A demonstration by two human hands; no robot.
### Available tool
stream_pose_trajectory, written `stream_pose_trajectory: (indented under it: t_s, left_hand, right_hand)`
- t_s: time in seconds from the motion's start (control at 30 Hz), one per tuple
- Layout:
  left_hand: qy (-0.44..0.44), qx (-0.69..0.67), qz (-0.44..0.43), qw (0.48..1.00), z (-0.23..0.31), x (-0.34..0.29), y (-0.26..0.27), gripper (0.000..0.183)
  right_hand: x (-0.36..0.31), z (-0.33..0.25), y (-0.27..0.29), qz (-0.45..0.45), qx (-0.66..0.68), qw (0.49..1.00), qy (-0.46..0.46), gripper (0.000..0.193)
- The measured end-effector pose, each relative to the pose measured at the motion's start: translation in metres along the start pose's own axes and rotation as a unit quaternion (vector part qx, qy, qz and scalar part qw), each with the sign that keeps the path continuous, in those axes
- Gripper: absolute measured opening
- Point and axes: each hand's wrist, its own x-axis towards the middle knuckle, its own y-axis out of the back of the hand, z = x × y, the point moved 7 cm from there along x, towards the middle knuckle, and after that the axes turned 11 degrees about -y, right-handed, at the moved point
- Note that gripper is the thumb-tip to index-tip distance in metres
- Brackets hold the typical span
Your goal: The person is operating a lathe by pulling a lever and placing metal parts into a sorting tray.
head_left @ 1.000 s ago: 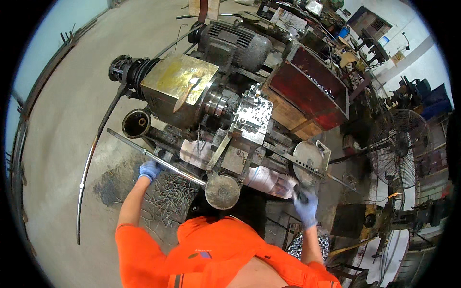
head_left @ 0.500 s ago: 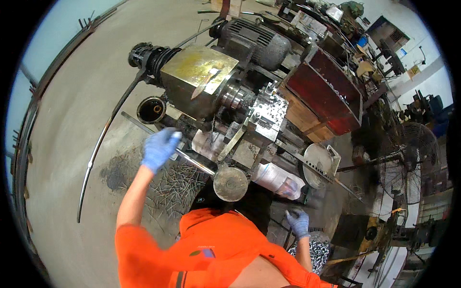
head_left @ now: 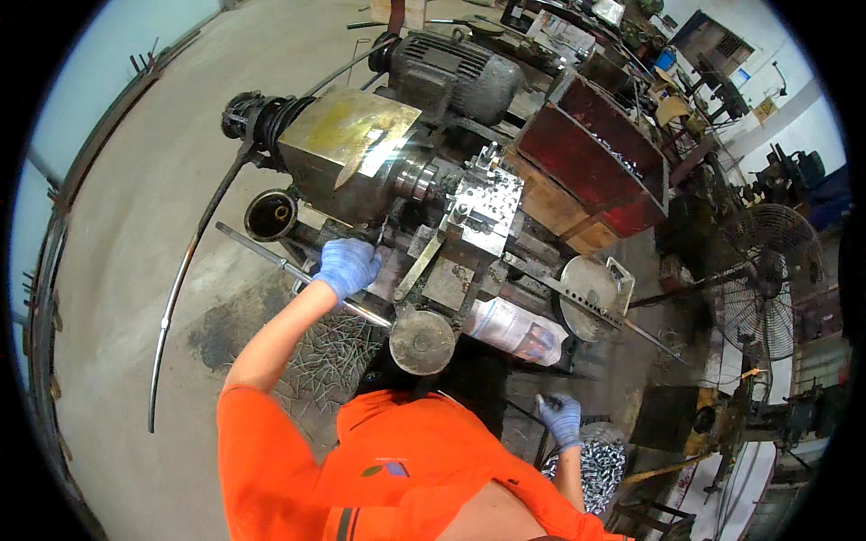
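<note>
My left hand (head_left: 347, 269), in a blue knit glove, is at the front of a lathe-like machine, below its metal headstock (head_left: 343, 144). Its fingers curl downward, and anything inside them is hidden. A long metal bar (head_left: 284, 263) passes under that wrist toward a round metal disc (head_left: 421, 343). Low on the right, my gloved right hand (head_left: 561, 418) has its fingers bent together; what they hold, if anything, is too small to name. Beside it stands a basket of small shiny metal pieces (head_left: 603, 469). The machine's tool block (head_left: 487, 212) is wet and strewn with bright chips.
A dark red metal bin (head_left: 586, 153) and an electric motor (head_left: 456, 77) stand behind the machine. A round cup (head_left: 271, 215) is at its left. Thin metal scraps (head_left: 320, 361) litter the floor. A large fan (head_left: 767, 270) is at right. Printed paper (head_left: 519, 331) covers a front part.
My left hand has moved right, from above the bar to the machine's front, and its fingers have curled. My right hand stays by the basket with its fingers drawn closer. The view has shifted slightly.
</note>
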Motion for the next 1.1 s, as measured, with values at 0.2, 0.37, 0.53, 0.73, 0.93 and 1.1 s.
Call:
stream_pose_trajectory:
  t_s: [0.2, 0.37, 0.53, 0.73, 0.93, 1.1]
  left_hand:
    - [0.042, -0.052, 0.304, 0.95, -0.002, -0.127, 0.102, 0.026]
    - [0.209, -0.058, 0.186, 0.958, -0.054, -0.233, 0.002, 0.033]
    - [0.162, -0.054, -0.244, 0.955, -0.09, -0.367, -0.227, 0.038]
    - [0.293, -0.05, 0.04, 0.954, -0.154, -0.29, -0.096, 0.04]
    - [0.237, 0.102, 0.315, 0.914, -0.189, -0.241, 0.115, 0.03]
    - [0.297, 0.158, 0.219, 0.916, -0.29, -0.29, 0.101, 0.044]
  right_hand:
    - [0.013, -0.071, 0.009, -0.018, 0.049, 0.991, 0.123, 0.025]
    - [0.026, -0.122, 0.017, -0.043, 0.019, 0.984, 0.174, 0.027]
    - [0.038, -0.168, 0.024, 0.0, -0.014, 0.957, 0.289, 0.03]
    - [0.048, -0.273, 0.066, -0.02, 0.009, 0.931, 0.365, 0.027]
    - [0.052, -0.41, 0.055, 0.075, -0.005, 0.857, 0.511, 0.03]
    - [0.113, -0.461, -0.034, -0.055, -0.283, 0.87, 0.4, 0.053]
